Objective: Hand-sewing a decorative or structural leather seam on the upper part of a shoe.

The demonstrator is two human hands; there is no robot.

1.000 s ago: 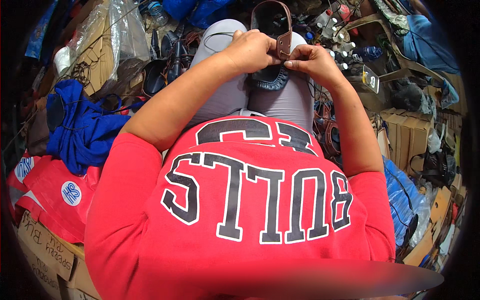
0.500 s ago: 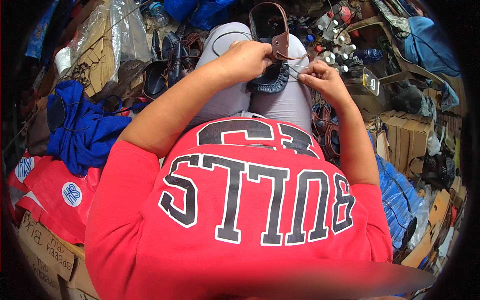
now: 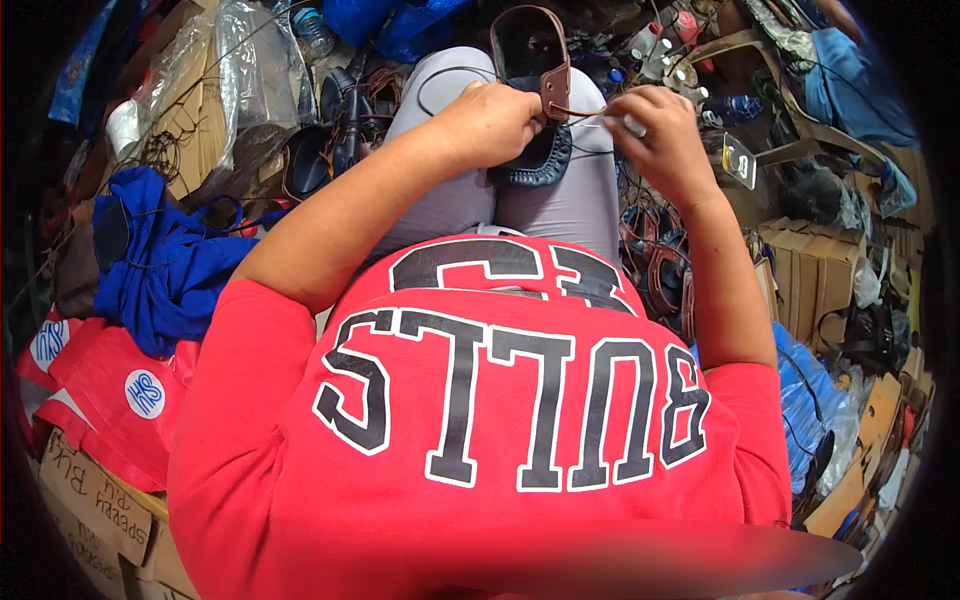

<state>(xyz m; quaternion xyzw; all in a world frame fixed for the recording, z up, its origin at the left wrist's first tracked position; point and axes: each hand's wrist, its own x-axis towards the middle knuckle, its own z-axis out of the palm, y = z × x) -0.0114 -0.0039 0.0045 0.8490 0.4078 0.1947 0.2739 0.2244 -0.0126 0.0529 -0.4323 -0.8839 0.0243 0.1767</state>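
Note:
A boat shoe (image 3: 541,168) with a dark, gathered toe and a brown leather collar rests across my thighs, its toe toward me. My left hand (image 3: 497,124) is closed on its left side, fingers pinching the upper beside the eyelets. From the brown collar a thin brown lace (image 3: 580,113) runs taut to the right. At its end is my right hand (image 3: 655,135), slightly blurred, the fingers closed on the lace; a small pale spot shows by the fingers, too unclear to name. A dark cord (image 3: 422,88) loops over my left thigh.
Several small bottles with white caps (image 3: 660,62) stand beyond my right knee. Dark shoes (image 3: 308,165) lie left of my legs. A blue cloth (image 3: 165,265) and a red bag (image 3: 110,390) are at the left. At the right are cardboard (image 3: 815,275) and a blue plastic sheet (image 3: 805,400).
My right hand has moved up and slightly right, turning its back upward. The lace now stretches from the collar to it, where a thin pale strand showed before. My left hand keeps its hold.

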